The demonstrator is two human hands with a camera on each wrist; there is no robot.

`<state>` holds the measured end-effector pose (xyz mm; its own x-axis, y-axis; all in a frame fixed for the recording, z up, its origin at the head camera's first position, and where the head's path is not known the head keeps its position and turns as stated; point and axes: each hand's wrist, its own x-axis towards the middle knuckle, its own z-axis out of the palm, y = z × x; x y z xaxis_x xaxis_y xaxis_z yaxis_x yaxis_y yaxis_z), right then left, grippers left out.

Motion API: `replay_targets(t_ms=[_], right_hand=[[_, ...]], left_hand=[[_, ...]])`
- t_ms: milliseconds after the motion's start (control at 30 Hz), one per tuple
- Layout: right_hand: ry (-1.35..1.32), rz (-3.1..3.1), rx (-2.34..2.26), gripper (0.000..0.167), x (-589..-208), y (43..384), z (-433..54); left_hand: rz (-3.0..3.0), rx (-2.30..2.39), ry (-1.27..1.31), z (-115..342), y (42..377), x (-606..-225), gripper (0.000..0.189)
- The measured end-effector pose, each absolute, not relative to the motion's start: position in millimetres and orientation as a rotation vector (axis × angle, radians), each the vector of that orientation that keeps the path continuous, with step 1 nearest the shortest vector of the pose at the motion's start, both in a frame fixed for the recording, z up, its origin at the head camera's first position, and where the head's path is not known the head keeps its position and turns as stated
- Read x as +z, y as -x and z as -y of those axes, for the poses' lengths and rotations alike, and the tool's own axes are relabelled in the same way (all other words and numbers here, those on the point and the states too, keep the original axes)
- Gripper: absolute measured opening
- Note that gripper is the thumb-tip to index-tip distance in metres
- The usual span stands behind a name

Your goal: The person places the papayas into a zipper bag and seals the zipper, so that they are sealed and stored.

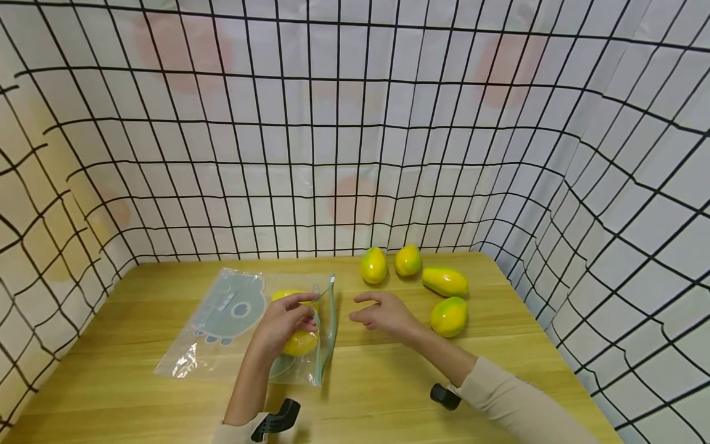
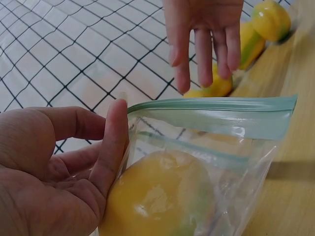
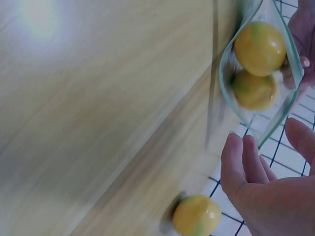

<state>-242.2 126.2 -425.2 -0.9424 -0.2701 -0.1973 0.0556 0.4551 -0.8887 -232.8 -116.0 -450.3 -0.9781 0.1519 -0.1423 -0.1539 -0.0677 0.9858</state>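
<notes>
A clear zip bag [image 1: 235,345] with a green zip strip and a blue cartoon print lies on the table, its mouth facing right and spread apart. Two yellow-green toy mangoes [image 3: 260,48] are inside it near the mouth. At the bag's upper edge, my left hand [image 1: 284,324] pinches the plastic between thumb and fingers, over the mangoes. My right hand [image 1: 383,314] is just right of the bag mouth, fingers loosely extended and holding nothing. In the left wrist view its fingers [image 2: 203,56] point down beyond the zip strip.
To the right of my right hand lie several loose yellow-green fruits: a round one [image 1: 449,316], a long one [image 1: 445,282] and two more at the back, including a mango [image 1: 374,266]. A black wire grid [image 1: 338,166] backed by white sheeting encloses the wooden table [image 1: 383,394].
</notes>
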Motion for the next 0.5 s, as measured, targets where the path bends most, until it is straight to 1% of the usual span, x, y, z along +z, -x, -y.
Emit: replay_targets(t_ms=[233,500], right_hand=[[0.095,-2.487,-1.482,0.052,-420.0,248.2,-144.9],[0.027,-2.666,-1.395,0.065,-426.9,260.6,-154.1]], left_hand=[[-1.994,2.152,-0.003,116.1,232.6,-449.5,0.039],[-1.992,2.156,-0.007,116.7,232.0,-449.9,0.039]])
